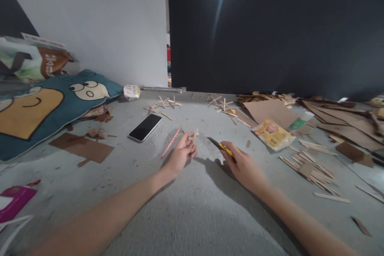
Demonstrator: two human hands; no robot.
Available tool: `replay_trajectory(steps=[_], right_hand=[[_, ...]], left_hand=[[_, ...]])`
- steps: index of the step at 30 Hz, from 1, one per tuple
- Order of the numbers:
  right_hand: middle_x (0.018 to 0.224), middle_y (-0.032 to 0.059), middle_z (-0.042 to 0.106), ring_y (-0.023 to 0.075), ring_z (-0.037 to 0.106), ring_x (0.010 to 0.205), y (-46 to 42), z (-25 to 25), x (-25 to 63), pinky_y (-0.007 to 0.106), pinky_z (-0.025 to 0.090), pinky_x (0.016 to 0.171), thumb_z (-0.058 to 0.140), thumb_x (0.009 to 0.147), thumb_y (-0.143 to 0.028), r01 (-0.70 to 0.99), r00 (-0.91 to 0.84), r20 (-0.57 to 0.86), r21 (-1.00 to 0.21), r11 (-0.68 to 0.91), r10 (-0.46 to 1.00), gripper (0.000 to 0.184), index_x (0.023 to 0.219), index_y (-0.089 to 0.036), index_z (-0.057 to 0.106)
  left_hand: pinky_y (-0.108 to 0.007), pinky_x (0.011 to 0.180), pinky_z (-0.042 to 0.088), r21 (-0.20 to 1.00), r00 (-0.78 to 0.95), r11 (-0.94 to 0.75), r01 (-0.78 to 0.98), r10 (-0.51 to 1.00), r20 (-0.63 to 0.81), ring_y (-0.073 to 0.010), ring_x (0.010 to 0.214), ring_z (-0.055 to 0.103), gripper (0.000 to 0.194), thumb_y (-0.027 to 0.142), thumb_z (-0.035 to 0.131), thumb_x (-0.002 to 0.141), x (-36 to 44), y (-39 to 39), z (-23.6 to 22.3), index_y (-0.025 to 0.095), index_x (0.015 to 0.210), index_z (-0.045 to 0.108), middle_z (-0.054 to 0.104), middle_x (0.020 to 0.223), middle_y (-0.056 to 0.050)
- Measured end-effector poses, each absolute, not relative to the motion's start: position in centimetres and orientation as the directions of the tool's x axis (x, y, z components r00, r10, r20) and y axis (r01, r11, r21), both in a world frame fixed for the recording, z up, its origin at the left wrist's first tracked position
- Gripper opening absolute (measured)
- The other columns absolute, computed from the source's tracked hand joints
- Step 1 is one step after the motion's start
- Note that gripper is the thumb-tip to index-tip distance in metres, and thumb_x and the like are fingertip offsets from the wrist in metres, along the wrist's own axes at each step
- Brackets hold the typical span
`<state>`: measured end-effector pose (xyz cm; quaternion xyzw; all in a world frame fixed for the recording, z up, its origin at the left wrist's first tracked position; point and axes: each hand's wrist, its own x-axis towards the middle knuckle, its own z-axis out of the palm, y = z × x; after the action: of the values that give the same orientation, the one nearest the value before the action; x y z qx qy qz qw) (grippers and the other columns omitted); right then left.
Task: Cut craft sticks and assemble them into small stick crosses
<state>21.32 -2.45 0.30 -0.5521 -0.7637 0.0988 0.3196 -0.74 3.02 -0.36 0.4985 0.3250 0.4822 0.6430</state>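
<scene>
My left hand (183,149) pinches a small piece made of thin wooden sticks (195,136) between thumb and fingers. In my right hand (237,159) is a yellow utility knife (225,149), its dark blade out and pointing left toward the sticks. Blade and sticks are apart. A pink patterned pencil (170,143) lies on the grey table (189,216), just left of my left hand. Farther left rests a phone (145,127) with a dark screen.
Small stick pieces (163,104) lie behind the phone, others (220,104) farther right. At right are a yellow packet (273,134), a glue tube (301,121), loose wooden sticks (312,170) and cardboard (348,118). Cardboard scraps (82,147), a cushion (69,102) and a magenta device (16,202) occupy the left.
</scene>
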Motion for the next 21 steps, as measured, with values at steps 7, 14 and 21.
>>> replay_trajectory(steps=[7, 14, 21], right_hand=[[0.099, 0.0075, 0.079, 0.021, 0.076, 0.078, -3.7, 0.1, 20.9, 0.03, 0.057, 0.072, 0.045, 0.106, -0.036, 0.719, -0.178, 0.424, -0.561, 0.411, 0.888, 0.036, 0.137, -0.026, 0.06], [0.082, 0.005, 0.073, 0.0157, 0.064, 0.062, -4.8, 0.3, 20.1, 0.026, 0.052, 0.062, 0.043, 0.107, -0.031, 0.696, -0.266, 0.468, -0.512, 0.504, 0.843, 0.045, 0.149, -0.023, 0.059], [0.079, 0.0045, 0.071, 0.0136, 0.06, 0.06, -5.2, 0.4, 19.4, 0.025, 0.048, 0.059, 0.042, 0.106, -0.027, 0.712, -0.278, 0.452, -0.496, 0.498, 0.848, 0.046, 0.147, -0.02, 0.061]], left_hand=[[-0.024, 0.05, 0.023, 0.967, 0.484, 0.171, -0.19, 0.873, -0.059, -0.0088, 0.046, 0.032, 0.026, 0.037, 0.063, 0.087, -0.5, 2.1, -0.2, 0.021, 0.106, 0.056, 0.033, 0.057, 0.01], [-0.027, 0.059, 0.037, 0.957, 0.528, 0.186, -0.221, 0.848, -0.043, -0.0116, 0.058, 0.05, 0.045, 0.043, 0.069, 0.091, -0.8, 2.1, -0.1, 0.021, 0.128, 0.057, 0.052, 0.074, 0.003], [-0.026, 0.055, 0.035, 0.996, 0.6, 0.057, -0.074, 0.8, -0.001, -0.0113, 0.054, 0.055, 0.054, 0.052, 0.059, 0.099, -1.2, 2.0, -0.2, 0.02, 0.14, 0.045, 0.061, 0.073, 0.002]])
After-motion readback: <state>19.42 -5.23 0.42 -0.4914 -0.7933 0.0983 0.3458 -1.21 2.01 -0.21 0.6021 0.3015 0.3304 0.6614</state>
